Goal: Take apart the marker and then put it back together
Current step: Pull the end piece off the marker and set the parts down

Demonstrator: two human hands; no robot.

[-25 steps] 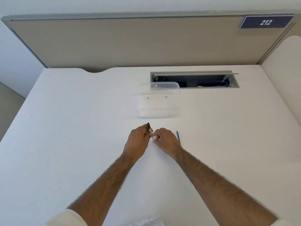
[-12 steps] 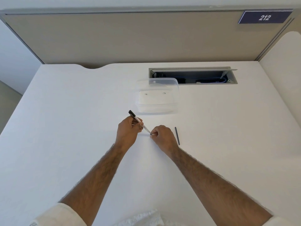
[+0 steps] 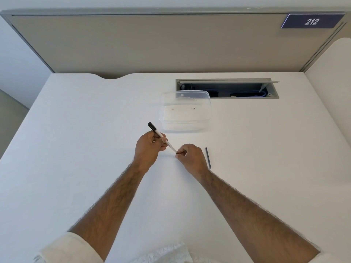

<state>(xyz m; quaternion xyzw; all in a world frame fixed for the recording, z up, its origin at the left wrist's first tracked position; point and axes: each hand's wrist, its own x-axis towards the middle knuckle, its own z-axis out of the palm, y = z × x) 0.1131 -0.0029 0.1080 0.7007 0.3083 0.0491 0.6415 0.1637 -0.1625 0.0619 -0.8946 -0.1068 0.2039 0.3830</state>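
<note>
The marker [image 3: 163,138] sits just above the centre of the frame, tilted, its black cap pointing to the upper left and its white barrel running down to the lower right. The left hand [image 3: 149,149] is closed around the middle of the barrel, so that stretch is hidden behind the fingers. The right hand [image 3: 190,158] pinches the lower end of the marker between fingertips; what exactly it grips there (a tip, a plug or an end piece) is too small and too covered to make out.

Just right of the right hand a thin dark rod [image 3: 208,158] lies flat on the white bench [image 3: 76,149], apart from the hand; its lower end meets the wrist's outline.

Above the hands stands a clear plastic container [image 3: 185,112] with small dark specks inside that cannot be identified. Behind it, in the upper right of the bench, an open cable tray [image 3: 227,89] shows blue cables, partly masked by the container's rim. A beige partition [image 3: 152,44] spans the top, carrying a dark sign [image 3: 311,21] reading 212 at the upper right. White sleeves are cut off at the bottom edge.
</note>
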